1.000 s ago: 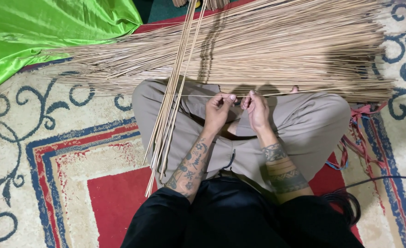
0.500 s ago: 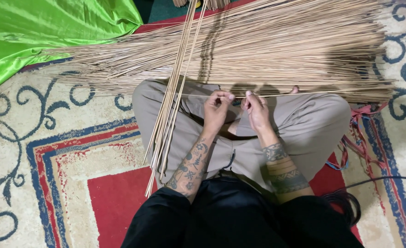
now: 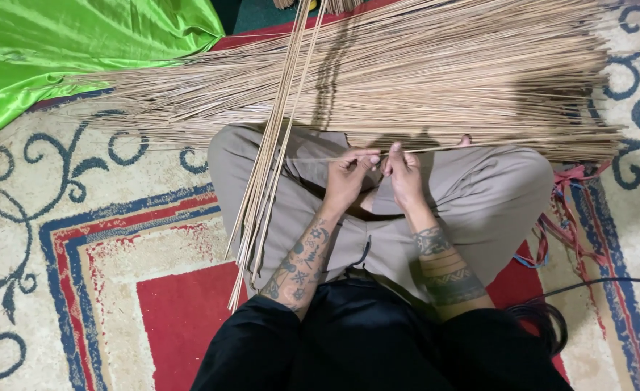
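I sit cross-legged in grey-beige trousers on a carpet. My left hand [image 3: 349,177] and my right hand [image 3: 404,174] are side by side above my lap, both pinching one thin tan stick [image 3: 479,148] that lies crosswise, its long end reaching right. Just beyond the hands spreads a broad heap of thin tan sticks [image 3: 436,72]. A narrow bundle of long sticks [image 3: 269,174] lies lengthwise over my left thigh, left of my left hand.
Shiny green cloth [image 3: 59,51] covers the upper left corner. The patterned carpet [image 3: 102,246] is cream, blue and red. Red and blue strings [image 3: 559,217] lie by my right knee, and a black cable [image 3: 588,286] runs at the lower right.
The two hands have drawn closer together on the stick; the right hand shifted slightly left. The heap and the bundle have not moved.
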